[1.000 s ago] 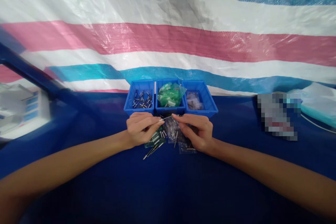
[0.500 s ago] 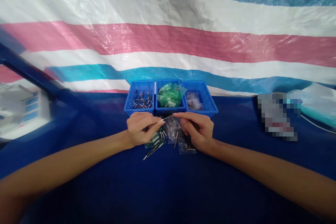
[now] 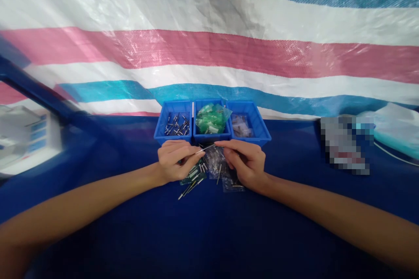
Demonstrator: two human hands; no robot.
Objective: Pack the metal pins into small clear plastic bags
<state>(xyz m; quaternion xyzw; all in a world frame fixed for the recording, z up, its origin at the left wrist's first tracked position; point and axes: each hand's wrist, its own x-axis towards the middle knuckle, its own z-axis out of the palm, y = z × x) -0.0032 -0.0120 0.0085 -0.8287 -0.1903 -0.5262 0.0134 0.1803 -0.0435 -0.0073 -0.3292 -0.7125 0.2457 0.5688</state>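
Clamping thin metal rod in fingers of L hand, touching far end w/ index of R hand, apart from thumb, prob. to steady it.

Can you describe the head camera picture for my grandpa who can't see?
The left hand pinches a thin rod reaching the right hand. Behind, three blue bins hold metal pins, green packets and clear packets.
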